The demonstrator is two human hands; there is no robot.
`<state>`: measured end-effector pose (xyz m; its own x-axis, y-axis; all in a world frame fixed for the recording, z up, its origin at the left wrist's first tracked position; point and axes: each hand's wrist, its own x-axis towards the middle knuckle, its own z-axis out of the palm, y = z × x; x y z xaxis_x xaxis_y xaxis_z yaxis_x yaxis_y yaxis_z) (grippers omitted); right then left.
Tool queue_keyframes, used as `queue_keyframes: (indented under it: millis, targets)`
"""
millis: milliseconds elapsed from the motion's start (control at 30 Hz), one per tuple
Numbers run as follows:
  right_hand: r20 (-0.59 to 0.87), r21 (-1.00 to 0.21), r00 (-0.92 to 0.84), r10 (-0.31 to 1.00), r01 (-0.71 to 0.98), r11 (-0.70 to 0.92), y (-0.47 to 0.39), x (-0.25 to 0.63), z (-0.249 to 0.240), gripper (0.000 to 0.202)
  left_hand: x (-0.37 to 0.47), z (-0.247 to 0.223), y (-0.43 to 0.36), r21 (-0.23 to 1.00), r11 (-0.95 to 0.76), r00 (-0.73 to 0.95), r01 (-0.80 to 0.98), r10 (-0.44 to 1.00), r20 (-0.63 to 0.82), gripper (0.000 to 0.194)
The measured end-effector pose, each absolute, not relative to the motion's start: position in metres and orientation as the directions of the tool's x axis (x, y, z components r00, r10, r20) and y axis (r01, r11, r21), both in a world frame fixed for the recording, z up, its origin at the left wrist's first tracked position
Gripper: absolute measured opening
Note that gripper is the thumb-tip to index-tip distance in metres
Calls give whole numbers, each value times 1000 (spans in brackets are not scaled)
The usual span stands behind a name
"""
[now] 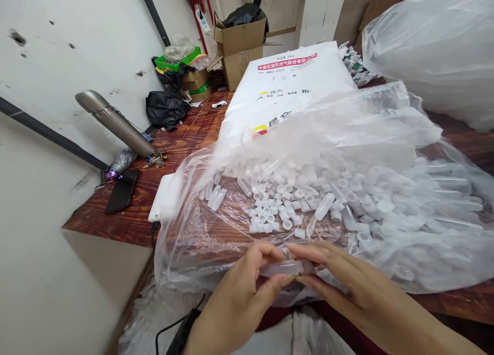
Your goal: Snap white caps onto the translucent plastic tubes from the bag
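Note:
Near the table's front edge, my left hand (247, 288) is closed around the left part of a translucent plastic tube (283, 268). The fingertips of my right hand (339, 275) pinch the tube's right end, close to my left fingertips. Just beyond both hands, small white ring-like plastic pieces (266, 214) lie in a loose pile on a clear plastic bag (185, 242). Several similar tubes (217, 199) rest to the left of the pile, and one more tube (324, 206) lies to its right. Many more pieces fill the right side of the bag.
A white printed sack (289, 82) lies behind the bag. On the left are a white device (161, 198), a dark phone (122, 191), keys (156, 159) and a metal flask (116, 123). A cardboard box (241, 49) stands at the back; a large white bag (436, 51) is at the right.

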<state>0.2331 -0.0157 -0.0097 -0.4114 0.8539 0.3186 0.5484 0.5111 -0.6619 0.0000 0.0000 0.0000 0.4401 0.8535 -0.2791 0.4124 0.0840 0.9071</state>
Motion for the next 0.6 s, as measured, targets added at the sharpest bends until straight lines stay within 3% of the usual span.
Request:
queue_keyframes:
  millis: [167,300,400,500,600]
  targets:
    - [342,-715,-420,841,464,523,-21,237,-6,31,-1,4,-4,903,104,443,416,844,-302,15]
    - [302,-729,-347,888,516,449,-28,234,-8,26,5,-2,-9,909,114,435,401,849,-299,11]
    - [299,-735,-269,915,546,401,-31,230,-9,19,11,-5,-12,928,220,416,301,845,-336,17]
    - [355,-732,-306,883,496,466,-31,229,-6,20,13,-4,-13,916,377,414,136,819,-398,27]
    - [398,-707,-368,840,460,537,-31,229,-3,22,11,-1,-14,928,320,404,190,836,-371,22]
